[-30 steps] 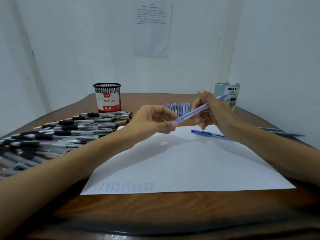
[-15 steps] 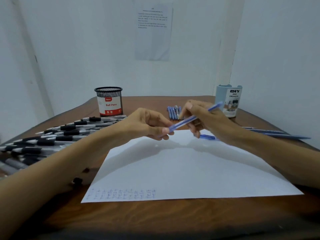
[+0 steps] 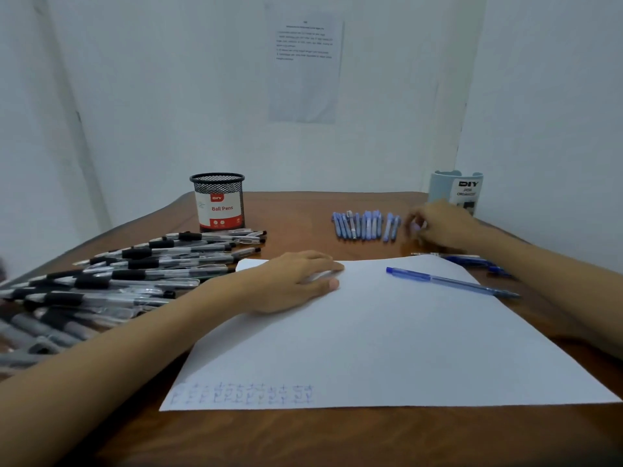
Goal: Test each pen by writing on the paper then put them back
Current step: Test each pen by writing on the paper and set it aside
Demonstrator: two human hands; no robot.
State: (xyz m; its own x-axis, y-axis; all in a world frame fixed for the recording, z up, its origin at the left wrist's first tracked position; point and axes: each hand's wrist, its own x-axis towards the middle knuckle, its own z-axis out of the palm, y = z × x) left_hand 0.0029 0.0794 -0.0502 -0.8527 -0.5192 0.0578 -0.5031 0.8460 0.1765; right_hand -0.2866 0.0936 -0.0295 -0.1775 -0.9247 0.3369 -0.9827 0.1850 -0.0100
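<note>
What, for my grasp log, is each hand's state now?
Left hand: open, resting on the paper.
Right hand: blurred beside the blue caps; cannot tell.

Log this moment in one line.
left hand flat on paper | right hand beside blue caps, grip unclear | blue pen lying on paper

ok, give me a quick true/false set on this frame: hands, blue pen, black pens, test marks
1. The left hand rests flat on the paper. True.
2. A blue pen lies on the paper, and neither hand touches it. True.
3. The black-grip pens stand in the mesh pen cup. False: they lie heaped on the table, left of the paper.
4. The test scribbles run along the paper's far edge. False: they are at its near left corner.
5. The right hand presses on the paper. False: it is beyond the paper, beside the row of blue pen caps.
</note>
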